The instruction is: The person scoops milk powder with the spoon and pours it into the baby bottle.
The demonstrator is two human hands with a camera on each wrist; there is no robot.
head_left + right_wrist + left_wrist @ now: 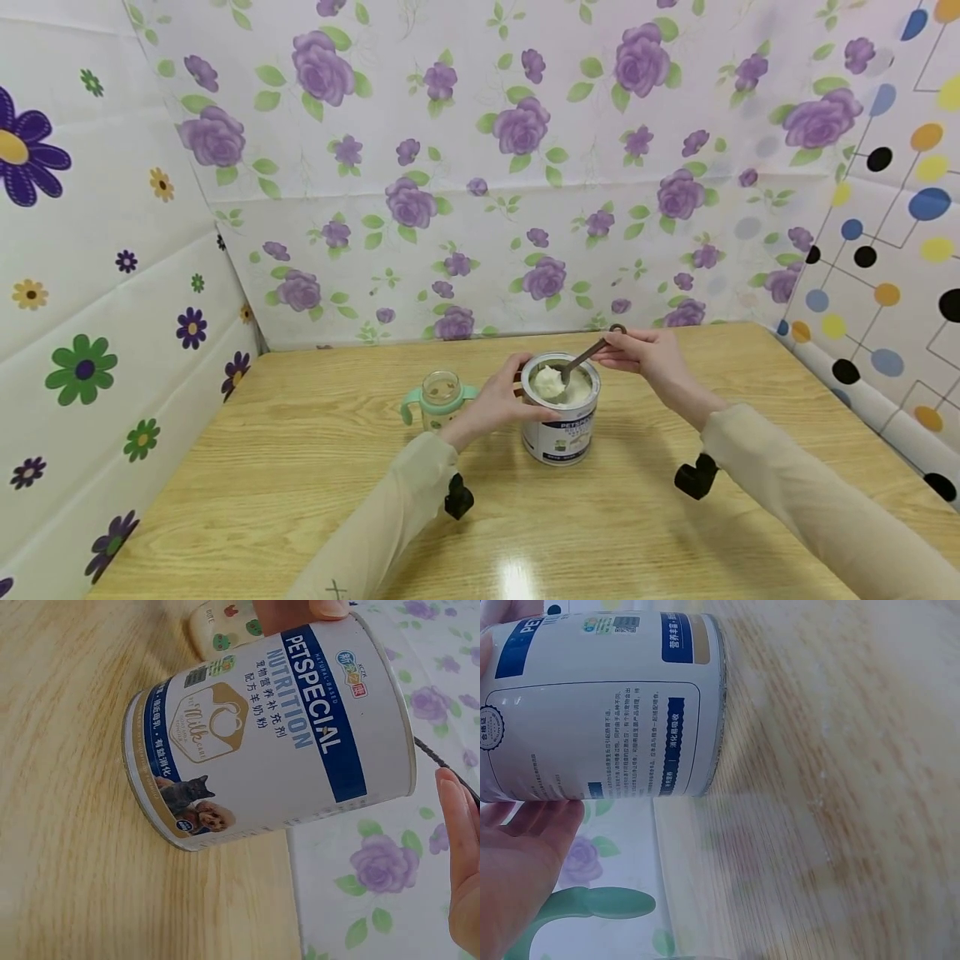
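A white tin [558,446] of pet milk powder, its lid off, stands upright on the wooden table. My left hand [498,402] grips its side near the rim, thumb at the front and fingers round the far side. Between the thumb and fingers of my right hand [651,360] is the dark handle of a spoon [588,355]. The spoon slants down into the tin's mouth, its bowl heaped with pale powder [550,382]. In the right wrist view the tin's label [300,720] shows PETSPECIAL NUTRITION; the spoon's bowl is hidden there.
Just left of the tin stands a clear baby bottle [441,398] with green handles, close behind my left wrist. The wooden table [315,467] ends at a flowered cloth wall [420,250] at the back, with patterned cloth on both sides.
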